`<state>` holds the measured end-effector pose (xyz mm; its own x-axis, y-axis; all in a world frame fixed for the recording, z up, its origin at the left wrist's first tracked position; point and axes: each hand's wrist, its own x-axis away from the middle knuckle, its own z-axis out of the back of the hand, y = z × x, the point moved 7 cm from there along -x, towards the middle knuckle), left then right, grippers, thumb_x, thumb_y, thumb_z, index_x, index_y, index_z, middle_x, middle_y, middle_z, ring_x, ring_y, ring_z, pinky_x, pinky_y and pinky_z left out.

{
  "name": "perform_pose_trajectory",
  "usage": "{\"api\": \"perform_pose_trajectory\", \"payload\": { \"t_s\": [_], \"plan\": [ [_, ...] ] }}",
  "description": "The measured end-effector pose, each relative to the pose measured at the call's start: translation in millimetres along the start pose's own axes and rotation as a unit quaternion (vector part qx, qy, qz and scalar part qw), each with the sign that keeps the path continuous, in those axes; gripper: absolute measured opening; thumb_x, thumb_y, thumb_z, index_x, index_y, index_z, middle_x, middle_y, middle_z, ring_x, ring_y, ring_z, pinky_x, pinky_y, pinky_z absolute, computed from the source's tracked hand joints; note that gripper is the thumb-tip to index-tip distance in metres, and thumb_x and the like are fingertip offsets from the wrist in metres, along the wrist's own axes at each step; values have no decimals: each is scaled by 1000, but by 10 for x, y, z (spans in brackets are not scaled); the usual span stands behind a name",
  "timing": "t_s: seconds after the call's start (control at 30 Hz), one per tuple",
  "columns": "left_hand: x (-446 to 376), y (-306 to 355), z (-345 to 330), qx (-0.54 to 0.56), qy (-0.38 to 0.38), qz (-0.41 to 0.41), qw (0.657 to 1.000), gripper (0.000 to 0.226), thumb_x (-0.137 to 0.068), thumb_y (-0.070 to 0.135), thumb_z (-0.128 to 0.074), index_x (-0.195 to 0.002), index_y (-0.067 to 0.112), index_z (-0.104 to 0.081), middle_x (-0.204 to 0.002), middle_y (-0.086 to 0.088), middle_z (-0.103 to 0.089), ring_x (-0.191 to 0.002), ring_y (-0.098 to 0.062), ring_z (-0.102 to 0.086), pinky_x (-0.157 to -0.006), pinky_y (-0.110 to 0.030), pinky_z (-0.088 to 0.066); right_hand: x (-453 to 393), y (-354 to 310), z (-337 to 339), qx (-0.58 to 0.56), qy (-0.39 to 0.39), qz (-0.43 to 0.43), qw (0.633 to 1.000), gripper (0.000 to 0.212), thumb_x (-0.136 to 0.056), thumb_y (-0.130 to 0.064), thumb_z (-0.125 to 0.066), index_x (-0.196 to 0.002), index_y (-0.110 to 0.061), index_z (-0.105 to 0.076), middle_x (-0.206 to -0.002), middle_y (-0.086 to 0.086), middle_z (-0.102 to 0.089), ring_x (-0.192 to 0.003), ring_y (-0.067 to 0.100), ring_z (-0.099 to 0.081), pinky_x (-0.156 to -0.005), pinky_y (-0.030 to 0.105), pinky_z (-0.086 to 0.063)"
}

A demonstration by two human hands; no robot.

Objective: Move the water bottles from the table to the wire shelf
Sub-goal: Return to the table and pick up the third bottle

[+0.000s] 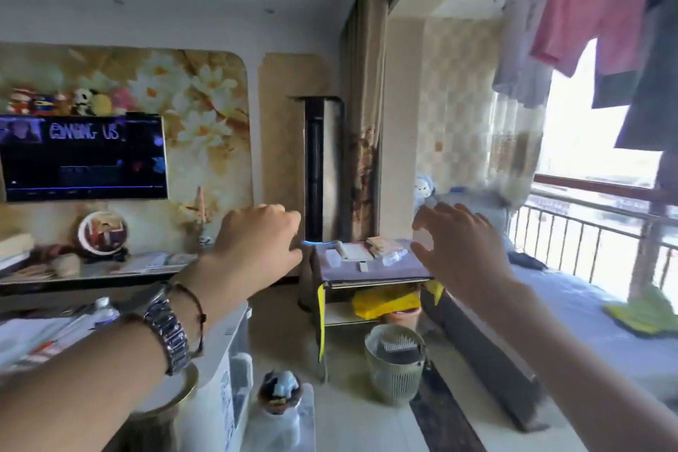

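Bed [572, 308]: seen at right, set against the balcony railing.
TV [84, 157]: mounted on the left wall, switched on.
Shelf [370, 270]: positioned ahead beside the bed; top covered with a cloth, books and one lying water bottle [394, 257].
Basket [395, 363]: placed on the floor in front of the shelf (in the path).
Left hand [257, 242]: raised, fingers curled, nothing visibly held.
Right hand [458, 249]: raised, fingers spread, empty.
Second bottle [104, 310]: left on the table, lower left.

open air between both raised hands, shelf top [370, 270] crowded with books [354, 251], lying bottle [394, 257]
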<state>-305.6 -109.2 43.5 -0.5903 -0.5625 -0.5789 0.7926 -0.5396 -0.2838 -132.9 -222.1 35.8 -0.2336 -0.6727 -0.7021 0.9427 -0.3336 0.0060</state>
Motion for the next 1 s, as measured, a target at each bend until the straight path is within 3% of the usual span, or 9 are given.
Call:
{"api": "perform_pose_trajectory", "payload": {
  "t_s": [0.07,0.17,0.27,0.43,0.87,1.0],
  "plan": [
    [-192,118,-140,15,4,-25,1000,28,-89,42,-53,-107,22,-59,-109,2,-62,-105,-23,-61,-79,-33,-42,-16,151,-43,21,-2,-28,999,22,-89,-31,-56,-109,-21,-59,-112,1,-64,-107,24,-57,-85,34,-44],
    [-431,222,-366,41,-2,-44,998,29,-88,42,-53,-108,21,-60,-109,2,-62,-105,-22,-60,-72,-31,-37,-77,297,-169,40,-6,-50,998,22,-90,-30,-57,-109,-20,-60,-115,0,-62,-106,23,-56,-84,32,-43],
    [-621,328,-594,59,-14,-62,996,27,-89,40,-52,-108,23,-59,-110,3,-62,-104,-20,-60,-78,-33,-41,-174,405,-355,45,-16,-61,997,21,-89,-30,-57,-108,-19,-60,-112,0,-63,-103,22,-56,-77,30,-39],
    [-979,568,-974,72,-24,-86,993,25,-90,37,-51,-109,23,-58,-110,3,-62,-105,-20,-59,-70,-28,-33,-316,689,-807,38,-32,-75,996,22,-89,-28,-56,-109,-19,-60,-110,-1,-65,-100,21,-56,-75,28,-36],
    [-2381,1811,-2458,91,-86,-56,991,27,-86,39,-55,-107,23,-62,-109,1,-65,-101,-22,-63,-66,-27,-34,-1149,2242,-2463,5,-73,-76,994,22,-89,-27,-55,-109,-19,-61,-108,-1,-65,-103,21,-57,-83,31,-42],
    [-2799,1977,-2764,89,-92,-48,991,31,-89,41,-53,-112,22,-61,-114,0,-63,-104,-21,-62,-67,-29,-33,-1536,2554,-2868,-11,-80,-64,995,21,-88,-27,-57,-107,-20,-61,-106,-1,-65,-100,21,-58,-78,30,-40]
  ]
}}
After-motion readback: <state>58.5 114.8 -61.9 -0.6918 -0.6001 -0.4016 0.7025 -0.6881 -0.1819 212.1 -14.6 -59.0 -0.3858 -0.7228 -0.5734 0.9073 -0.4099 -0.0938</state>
